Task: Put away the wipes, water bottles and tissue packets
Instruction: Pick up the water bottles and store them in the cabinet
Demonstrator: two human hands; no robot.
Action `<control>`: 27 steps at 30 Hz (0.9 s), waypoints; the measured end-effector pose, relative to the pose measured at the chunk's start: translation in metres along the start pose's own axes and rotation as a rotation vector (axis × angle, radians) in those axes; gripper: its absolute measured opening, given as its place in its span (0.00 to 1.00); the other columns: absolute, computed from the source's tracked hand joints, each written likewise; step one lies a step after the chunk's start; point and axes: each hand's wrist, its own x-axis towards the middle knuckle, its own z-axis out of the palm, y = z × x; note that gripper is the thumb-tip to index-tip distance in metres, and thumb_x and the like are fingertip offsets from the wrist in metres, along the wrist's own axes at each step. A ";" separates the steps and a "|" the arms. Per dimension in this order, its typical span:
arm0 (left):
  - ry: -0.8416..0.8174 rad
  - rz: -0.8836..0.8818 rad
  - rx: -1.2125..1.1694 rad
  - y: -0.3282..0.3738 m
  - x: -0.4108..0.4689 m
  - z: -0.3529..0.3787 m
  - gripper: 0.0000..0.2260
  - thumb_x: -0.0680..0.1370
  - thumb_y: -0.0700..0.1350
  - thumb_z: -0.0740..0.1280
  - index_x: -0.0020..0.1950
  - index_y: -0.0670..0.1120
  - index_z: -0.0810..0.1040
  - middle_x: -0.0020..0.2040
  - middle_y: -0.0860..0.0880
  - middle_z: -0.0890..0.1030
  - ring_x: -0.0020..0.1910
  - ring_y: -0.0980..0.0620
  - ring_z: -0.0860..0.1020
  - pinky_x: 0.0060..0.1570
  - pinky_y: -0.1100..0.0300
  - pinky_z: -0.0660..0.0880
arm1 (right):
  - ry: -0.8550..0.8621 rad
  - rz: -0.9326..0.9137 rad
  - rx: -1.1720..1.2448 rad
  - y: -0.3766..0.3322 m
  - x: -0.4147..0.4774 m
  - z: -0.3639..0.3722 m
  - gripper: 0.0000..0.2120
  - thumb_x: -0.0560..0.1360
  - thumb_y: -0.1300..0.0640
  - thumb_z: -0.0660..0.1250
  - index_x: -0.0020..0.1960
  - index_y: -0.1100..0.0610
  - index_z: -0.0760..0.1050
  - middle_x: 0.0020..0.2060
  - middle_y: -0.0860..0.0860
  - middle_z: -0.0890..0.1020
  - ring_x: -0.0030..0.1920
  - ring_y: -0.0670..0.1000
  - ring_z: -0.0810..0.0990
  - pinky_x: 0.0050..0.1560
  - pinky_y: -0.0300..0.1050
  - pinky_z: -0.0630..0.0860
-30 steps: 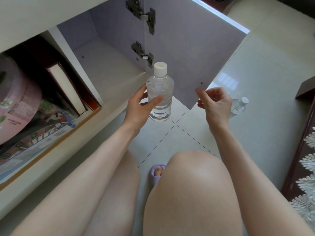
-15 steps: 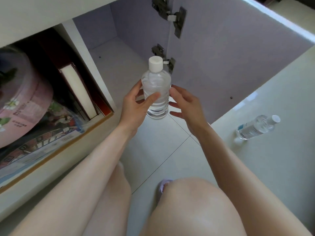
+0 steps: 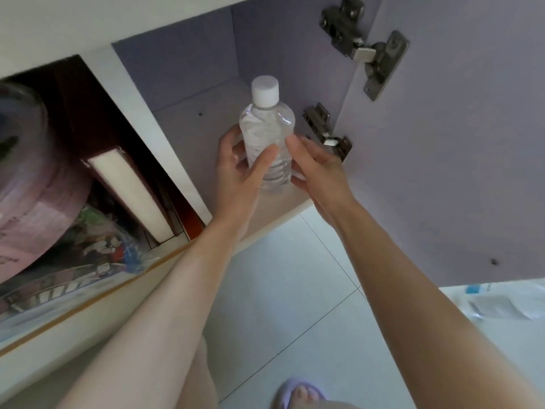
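Pale floor tiles [image 3: 265,290] fill the lower middle of the frame, and above them stands a low cabinet [image 3: 188,60] with its door [image 3: 442,172] swung wide to the right. The compartment behind the door has nothing in it that I can see, only its grey bottom board and lilac walls.

What changed in the last second: the bottle [image 3: 269,137] was held over the tiles in front of the cabinet, and now it is at the front edge of the open compartment, upright, its white cap pointing to the upper part of the frame. I cannot tell if its base already touches the board or hangs just above it. The right hand [image 3: 315,172] was apart from the bottle, near the door edge; now it has come in, and its fingers lie against the right side of the bottle. The left hand [image 3: 239,169] is wrapped around the bottle from the left, thumb across the front. So both hands grip it, neither is free.

For the task this means, I think, that the first bottle is nearly put away; what is left is to set it down and let go, perhaps pushing it deeper so there is room for the rest.

At the right edge of the frame, low, a blurred clear thing with a blue mark [image 3: 501,302] lies on the floor. It is probably the second bottle, not yet stored. Wipes and tissue packets I do not see here.
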 end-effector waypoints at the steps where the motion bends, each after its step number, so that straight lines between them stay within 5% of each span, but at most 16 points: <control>1: 0.016 0.009 -0.013 -0.003 0.007 0.001 0.21 0.76 0.40 0.70 0.66 0.45 0.67 0.61 0.45 0.79 0.57 0.51 0.80 0.57 0.54 0.78 | 0.002 -0.007 -0.009 0.000 0.008 0.003 0.18 0.74 0.45 0.70 0.60 0.52 0.80 0.53 0.48 0.85 0.54 0.45 0.83 0.56 0.42 0.78; 3: 0.040 0.031 -0.018 -0.007 0.017 0.002 0.19 0.76 0.41 0.70 0.64 0.46 0.67 0.60 0.48 0.79 0.56 0.54 0.80 0.57 0.55 0.78 | 0.004 -0.015 0.000 0.000 0.020 0.009 0.21 0.72 0.43 0.70 0.61 0.53 0.80 0.54 0.49 0.85 0.56 0.47 0.83 0.64 0.50 0.75; 6: 0.079 0.073 -0.017 -0.010 0.031 0.005 0.19 0.76 0.41 0.70 0.65 0.45 0.69 0.57 0.53 0.79 0.54 0.62 0.79 0.56 0.60 0.76 | 0.024 -0.025 0.074 0.002 0.033 0.015 0.20 0.73 0.47 0.72 0.61 0.55 0.79 0.54 0.50 0.85 0.55 0.48 0.83 0.64 0.50 0.75; 11: 0.163 0.122 -0.004 -0.019 0.055 0.008 0.21 0.74 0.49 0.70 0.66 0.49 0.72 0.61 0.42 0.79 0.60 0.50 0.79 0.60 0.53 0.76 | 0.083 -0.073 0.157 0.012 0.054 0.033 0.17 0.74 0.52 0.72 0.59 0.59 0.80 0.46 0.49 0.86 0.45 0.45 0.84 0.49 0.38 0.78; 17: 0.325 0.058 -0.209 -0.032 0.075 0.008 0.17 0.77 0.39 0.69 0.65 0.39 0.72 0.60 0.41 0.80 0.61 0.44 0.78 0.63 0.49 0.75 | 0.073 -0.087 0.211 0.013 0.083 0.051 0.21 0.73 0.53 0.73 0.63 0.59 0.78 0.54 0.53 0.85 0.55 0.48 0.83 0.62 0.45 0.77; 22: 0.498 0.029 -0.311 -0.033 0.095 0.017 0.16 0.76 0.40 0.71 0.63 0.40 0.76 0.56 0.44 0.81 0.49 0.57 0.80 0.49 0.66 0.77 | 0.082 -0.061 0.144 0.011 0.108 0.063 0.24 0.71 0.47 0.74 0.63 0.58 0.78 0.58 0.54 0.83 0.59 0.50 0.81 0.65 0.49 0.74; 27: 0.585 0.043 -0.386 -0.035 0.113 0.021 0.15 0.76 0.40 0.71 0.60 0.37 0.77 0.50 0.48 0.82 0.43 0.61 0.80 0.43 0.69 0.75 | 0.073 -0.060 0.224 0.009 0.124 0.070 0.20 0.72 0.54 0.74 0.62 0.60 0.79 0.57 0.56 0.83 0.60 0.53 0.81 0.66 0.54 0.74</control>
